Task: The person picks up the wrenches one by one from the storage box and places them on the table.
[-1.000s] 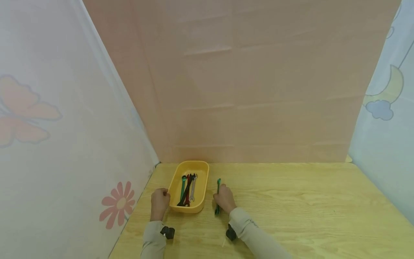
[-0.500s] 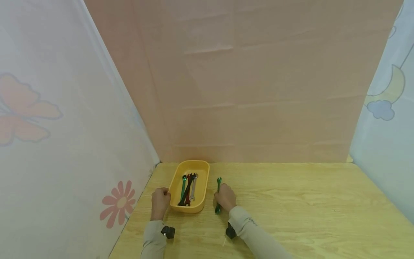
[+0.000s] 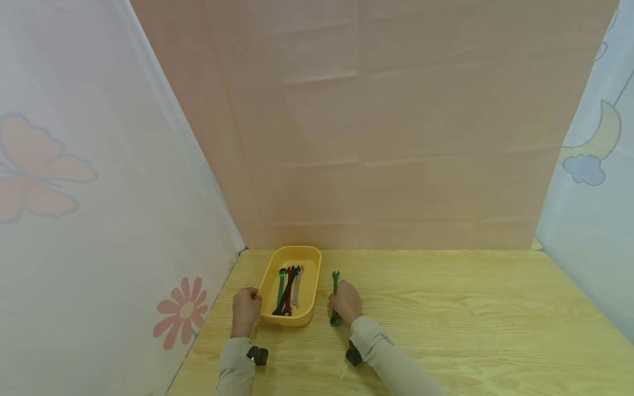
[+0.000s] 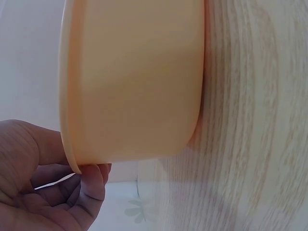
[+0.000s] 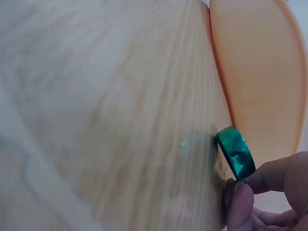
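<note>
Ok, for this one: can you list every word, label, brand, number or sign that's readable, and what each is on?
No text can be read in any view.
Right sleeve: small dark marks, too small to tell whether they are lettering.
Held green wrench: no legible marking.
Wrenches in the yellow tub: too small to read any marking.

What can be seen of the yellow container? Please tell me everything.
The yellow container is an open, oblong, smooth, plastic-looking box with rounded corners and a lipped rim. It stands upright on the table, left of centre in the head view. Green, red, black and silver wrenches lie inside, and the left grip holds its rim.
</note>
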Tool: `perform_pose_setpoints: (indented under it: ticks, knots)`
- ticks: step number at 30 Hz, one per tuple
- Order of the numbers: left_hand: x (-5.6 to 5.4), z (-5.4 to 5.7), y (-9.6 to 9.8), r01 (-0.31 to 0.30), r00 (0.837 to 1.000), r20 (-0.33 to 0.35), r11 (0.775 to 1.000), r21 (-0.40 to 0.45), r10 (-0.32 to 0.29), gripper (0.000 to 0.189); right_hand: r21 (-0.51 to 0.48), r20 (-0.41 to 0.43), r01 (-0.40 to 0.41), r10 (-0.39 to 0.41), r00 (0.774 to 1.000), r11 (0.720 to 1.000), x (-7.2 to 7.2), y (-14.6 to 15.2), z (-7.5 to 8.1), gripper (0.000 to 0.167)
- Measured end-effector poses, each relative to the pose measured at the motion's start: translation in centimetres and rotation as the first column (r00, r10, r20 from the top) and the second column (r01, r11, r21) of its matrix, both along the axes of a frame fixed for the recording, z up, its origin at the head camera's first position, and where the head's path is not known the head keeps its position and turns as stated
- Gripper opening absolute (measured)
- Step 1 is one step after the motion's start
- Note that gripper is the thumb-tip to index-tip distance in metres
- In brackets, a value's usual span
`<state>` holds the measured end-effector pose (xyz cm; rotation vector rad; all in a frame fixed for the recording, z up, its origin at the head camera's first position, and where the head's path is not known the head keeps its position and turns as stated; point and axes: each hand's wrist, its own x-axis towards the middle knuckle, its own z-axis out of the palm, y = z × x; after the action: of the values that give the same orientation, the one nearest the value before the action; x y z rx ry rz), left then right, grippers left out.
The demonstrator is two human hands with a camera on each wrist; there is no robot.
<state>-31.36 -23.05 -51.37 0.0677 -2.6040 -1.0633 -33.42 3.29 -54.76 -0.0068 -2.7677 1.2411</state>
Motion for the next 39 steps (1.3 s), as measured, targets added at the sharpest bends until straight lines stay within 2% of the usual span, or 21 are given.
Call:
perform_pose_setpoints:
  ticks: [5,14,26,35,39]
  knots:
    - [-0.03,-0.01,0.09,-0.009,1.0,0.016,1.0,0.005,0.009,0.022,-0.007,-0.017,0.005,-0.005,1.0,1.0,-0.04,-0.05,0.04,0.034]
    - [-0.08,0.04,0.13,-0.019,1.0,0.025,1.0,0.007,0.019,0.022,0.07,-0.037,0.026,-0.024,0.999,0.997,0.06,-0.31,0.0,0.018]
    - [0.19,0.23,0.2,-0.011,1.0,0.026,1.0,0.006,0.011,0.022,0.08,-0.11,0.037,-0.028,0.994,0.996,0.27,-0.36,-0.12,0.021]
    - [0.06,-0.18,0.14,-0.019,1.0,0.024,1.0,0.018,0.018,0.023,0.072,-0.088,0.031,-0.025,0.996,0.997,0.28,-0.24,-0.15,0.021]
    - [0.1,-0.17,0.12,-0.01,1.0,-0.01,1.0,0.026,0.011,0.023,0.075,-0.077,0.029,-0.024,0.997,0.997,0.22,-0.22,-0.15,0.021]
